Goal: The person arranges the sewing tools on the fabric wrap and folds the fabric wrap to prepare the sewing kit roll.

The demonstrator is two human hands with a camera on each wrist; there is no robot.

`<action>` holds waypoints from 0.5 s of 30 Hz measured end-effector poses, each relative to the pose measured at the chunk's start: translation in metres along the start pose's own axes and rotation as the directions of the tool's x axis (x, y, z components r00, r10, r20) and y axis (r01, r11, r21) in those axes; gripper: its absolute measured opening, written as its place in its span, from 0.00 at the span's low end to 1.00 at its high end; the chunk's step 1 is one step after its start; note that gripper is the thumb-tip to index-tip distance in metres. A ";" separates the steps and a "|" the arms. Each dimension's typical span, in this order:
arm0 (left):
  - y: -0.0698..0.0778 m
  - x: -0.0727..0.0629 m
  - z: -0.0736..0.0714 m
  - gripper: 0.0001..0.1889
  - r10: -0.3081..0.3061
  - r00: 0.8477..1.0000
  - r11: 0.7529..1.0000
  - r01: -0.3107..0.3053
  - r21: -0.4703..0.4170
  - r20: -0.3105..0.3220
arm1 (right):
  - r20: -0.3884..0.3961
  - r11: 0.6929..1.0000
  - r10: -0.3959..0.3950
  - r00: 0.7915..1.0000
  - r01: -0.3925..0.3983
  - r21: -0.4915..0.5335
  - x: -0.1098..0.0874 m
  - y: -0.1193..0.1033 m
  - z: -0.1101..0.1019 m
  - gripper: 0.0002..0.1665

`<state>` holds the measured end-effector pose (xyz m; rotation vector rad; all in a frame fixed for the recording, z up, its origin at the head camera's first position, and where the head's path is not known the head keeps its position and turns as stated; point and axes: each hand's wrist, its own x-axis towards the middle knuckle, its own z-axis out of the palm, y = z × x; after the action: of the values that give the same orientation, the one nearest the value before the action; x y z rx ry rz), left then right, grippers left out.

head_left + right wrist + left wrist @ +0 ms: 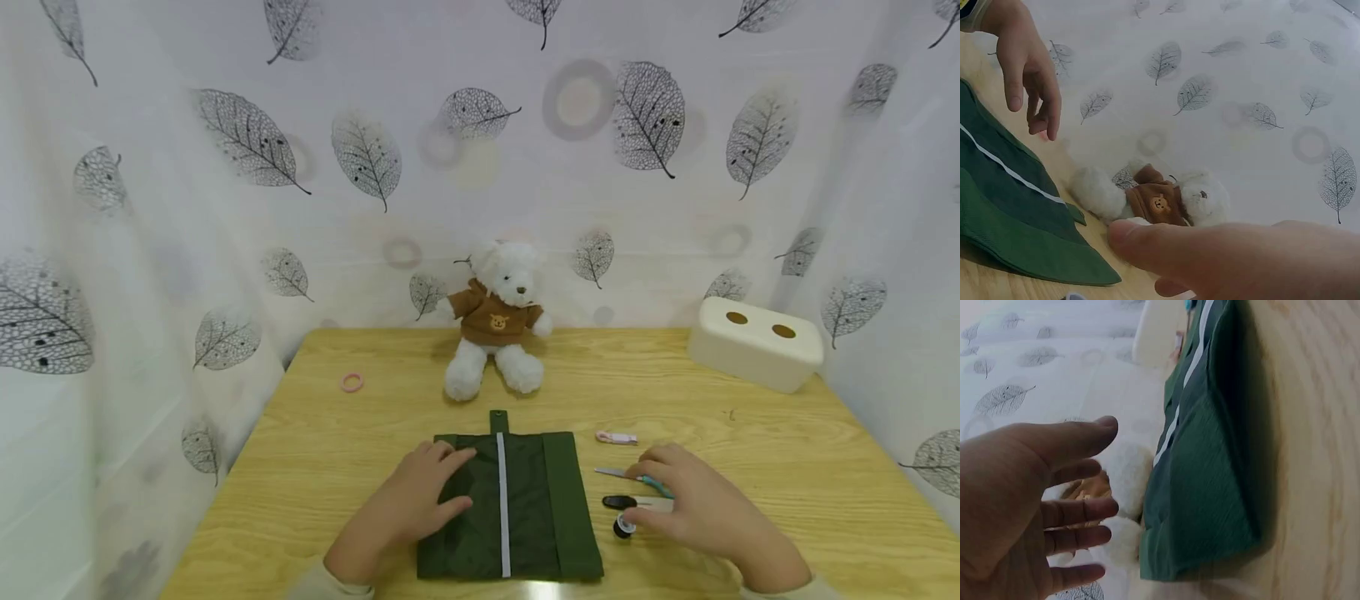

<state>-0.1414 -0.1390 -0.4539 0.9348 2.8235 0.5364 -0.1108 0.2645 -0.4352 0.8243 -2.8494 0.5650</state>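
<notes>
A dark green fabric case [528, 500] lies flat on the table, with a pale strip down its middle and a tab at its top edge. Over its left side hovers my left hand [423, 492], fingers spread and holding nothing; the left wrist view shows a gap between hand [1054, 500] and fabric. My right hand [701, 504] is above the small tools to the right of the case, thumb apart from the fingers. Beneath it are a thin blade with a teal handle [654, 483], a black-and-silver tool [621, 502] and a small dark thread spool [623, 526].
A white teddy bear [497, 321] in a brown top sits behind the case. A small pink-and-white item [618, 437] lies beyond the tools. At the back right stands a cream box [753, 346] with two holes; a pink ring [352, 382] lies at left.
</notes>
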 end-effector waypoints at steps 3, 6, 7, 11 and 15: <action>0.007 0.002 0.001 0.23 0.070 0.997 0.997 -0.069 -0.042 0.026 | 0.074 0.999 0.011 0.997 -0.015 0.046 0.001 -0.003 0.001 0.28; 0.014 0.003 0.001 0.17 0.109 0.992 0.992 -0.104 -0.073 0.065 | 0.125 0.995 0.014 0.992 -0.026 0.099 0.003 -0.006 0.003 0.27; 0.017 0.003 0.002 0.16 0.117 0.990 0.991 -0.111 -0.076 0.076 | 0.131 0.994 0.007 0.991 -0.022 0.111 0.003 -0.006 0.003 0.26; 0.025 0.005 0.006 0.14 0.143 0.983 0.987 -0.134 -0.085 0.117 | 0.134 0.991 -0.018 0.991 0.000 0.131 0.004 -0.009 0.007 0.26; 0.030 0.008 0.012 0.14 0.187 0.970 0.979 -0.170 -0.114 0.158 | 0.162 0.987 -0.011 0.987 -0.015 0.157 0.006 -0.010 0.010 0.27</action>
<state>-0.1290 -0.1084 -0.4541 1.1630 2.5538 0.5829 -0.1105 0.2497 -0.4402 0.9335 -2.9820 0.7663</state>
